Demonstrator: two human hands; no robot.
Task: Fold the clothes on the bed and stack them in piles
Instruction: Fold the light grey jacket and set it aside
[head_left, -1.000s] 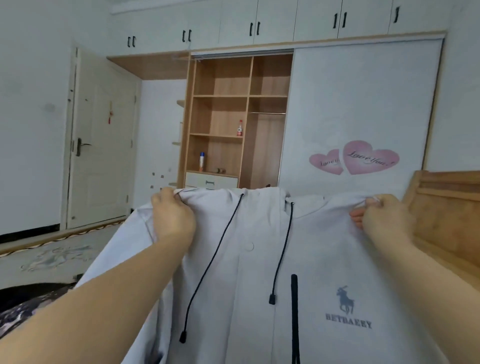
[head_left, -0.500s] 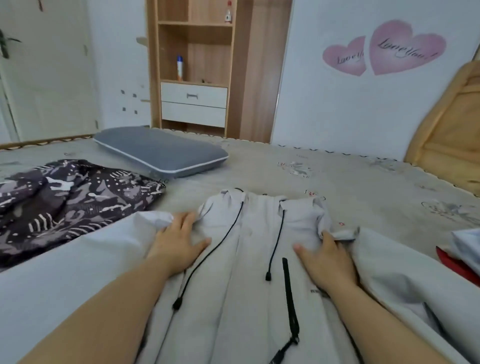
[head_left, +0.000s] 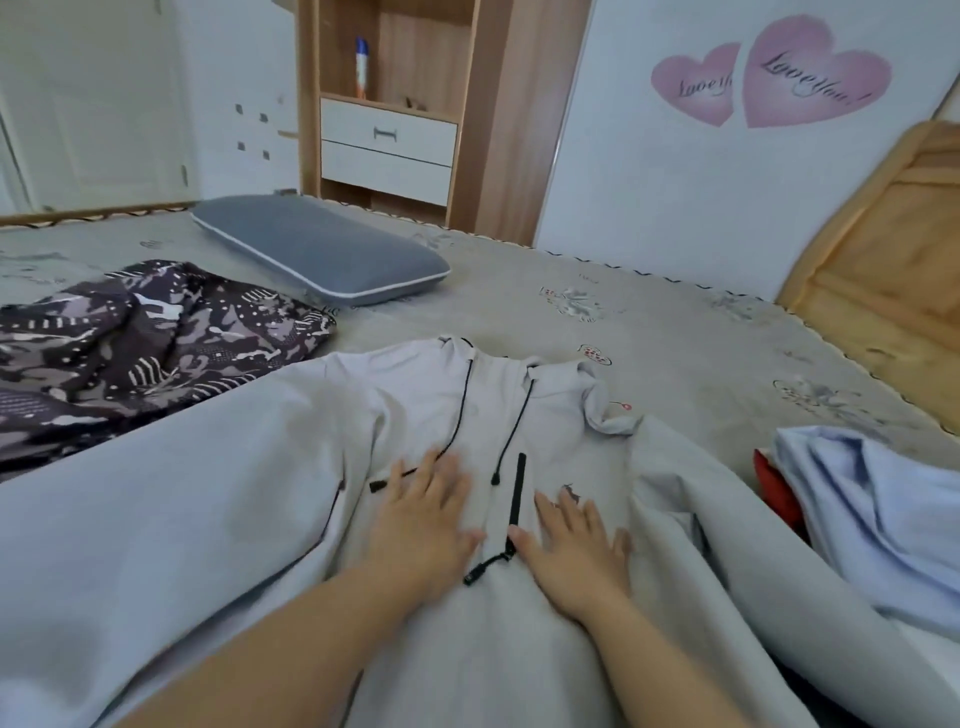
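Both hands, left hand (head_left: 423, 525) and right hand (head_left: 576, 545), press flat-fingered on the grey hoodie (head_left: 249, 499) spread across the bed (head_left: 675, 338).

Bare bed (head_left: 675, 332) lies beyond the hoodie (head_left: 467, 395); patterned garment (head_left: 156, 332) crowds left, blue garment (head_left: 883, 519) right.

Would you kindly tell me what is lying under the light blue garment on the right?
A red item pokes out from beneath the light blue garment; most of it is covered, so I cannot identify it.
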